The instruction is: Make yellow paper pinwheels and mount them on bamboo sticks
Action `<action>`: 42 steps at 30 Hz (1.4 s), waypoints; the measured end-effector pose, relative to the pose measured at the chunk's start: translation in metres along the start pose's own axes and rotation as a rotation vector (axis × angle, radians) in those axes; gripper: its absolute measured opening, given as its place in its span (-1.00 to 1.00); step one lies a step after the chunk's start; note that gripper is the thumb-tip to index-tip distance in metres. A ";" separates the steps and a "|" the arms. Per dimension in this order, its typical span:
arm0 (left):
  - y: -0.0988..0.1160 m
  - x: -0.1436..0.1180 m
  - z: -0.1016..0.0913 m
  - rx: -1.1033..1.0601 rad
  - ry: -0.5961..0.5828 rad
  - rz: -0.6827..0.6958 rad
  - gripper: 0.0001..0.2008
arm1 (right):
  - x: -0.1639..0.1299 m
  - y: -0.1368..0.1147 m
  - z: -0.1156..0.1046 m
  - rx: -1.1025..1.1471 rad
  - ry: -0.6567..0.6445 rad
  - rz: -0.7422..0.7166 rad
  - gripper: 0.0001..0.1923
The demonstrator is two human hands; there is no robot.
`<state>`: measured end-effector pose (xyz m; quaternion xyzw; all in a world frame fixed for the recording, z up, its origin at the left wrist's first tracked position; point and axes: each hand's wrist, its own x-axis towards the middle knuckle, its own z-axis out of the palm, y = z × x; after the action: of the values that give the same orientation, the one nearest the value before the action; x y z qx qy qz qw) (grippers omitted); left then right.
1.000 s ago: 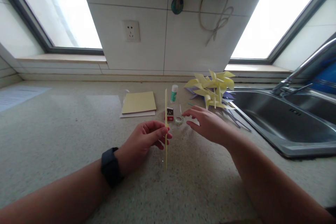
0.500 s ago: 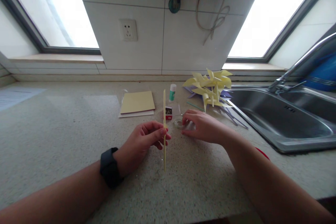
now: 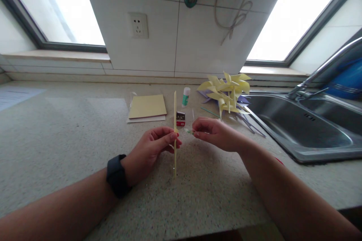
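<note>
My left hand (image 3: 160,139), with a dark watch on its wrist, pinches a piece of yellow paper (image 3: 175,113) near the middle. I see the paper edge-on as a thin upright strip, so its face is hidden. To its right, my right hand (image 3: 209,131) is closed with its fingertips on a small clear roll of tape (image 3: 189,131), just above or on the counter. Much of the roll is covered by the fingers. A small red and black box (image 3: 180,119) sits right behind the paper, with a glue stick (image 3: 186,97) standing farther back.
Yellow paper pinwheels (image 3: 230,90) lie piled with purple ones beside the steel sink (image 3: 299,131). A stack of yellow paper (image 3: 147,106) rests at the back left. One green stick (image 3: 210,112) lies before the pinwheels. A printed sheet (image 3: 19,96) is at far left.
My right hand's fingers have closed on the tape roll, which lay flat on the counter before. My left hand still holds the yellow paper. The view has tilted slightly.
</note>
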<state>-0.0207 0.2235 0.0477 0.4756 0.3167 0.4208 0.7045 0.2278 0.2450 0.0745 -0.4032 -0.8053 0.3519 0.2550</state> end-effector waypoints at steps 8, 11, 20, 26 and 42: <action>0.003 -0.001 0.003 -0.189 0.030 0.091 -0.87 | 0.001 -0.003 0.018 0.697 -0.055 0.034 -0.76; 0.002 -0.002 0.003 -0.222 0.007 0.070 -0.90 | 0.002 -0.004 0.027 0.783 -0.080 0.073 -0.76; 0.000 -0.002 0.002 -0.199 0.003 0.078 -0.88 | 0.002 -0.005 0.032 0.821 -0.085 0.015 -0.65; 0.000 -0.001 0.002 -0.243 0.028 0.071 -0.90 | 0.004 -0.004 0.034 0.714 -0.020 -0.026 -0.70; -0.004 0.003 0.001 -0.246 0.059 0.083 -0.89 | -0.001 -0.007 0.030 -0.113 -0.017 -0.258 -0.70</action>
<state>-0.0176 0.2249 0.0446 0.3858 0.2635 0.4993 0.7297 0.2037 0.2301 0.0612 -0.3070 -0.8712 0.2734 0.2683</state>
